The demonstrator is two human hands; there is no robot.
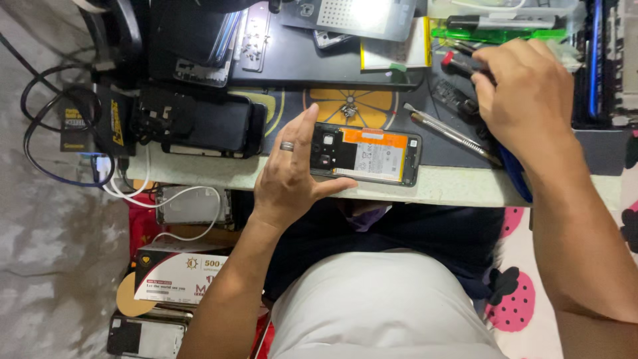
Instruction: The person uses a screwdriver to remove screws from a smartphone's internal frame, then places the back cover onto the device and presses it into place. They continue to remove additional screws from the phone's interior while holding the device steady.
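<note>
An opened phone is steadied at the bench edge while a tool is picked among clutter.

The opened phone (366,155), back cover off and battery exposed, is gripped at its left end by the left hand (290,174), thumb beneath and fingers pressed together above. A red-tipped screwdriver (458,62) is pinched by the right hand (524,100). A metal spudger (449,133) is lying between them; stacked phones (209,123) and cables (50,143) are crowded to the left.

opened phone (367,154) on table edge (452,187), metal tool (448,132) right
</note>
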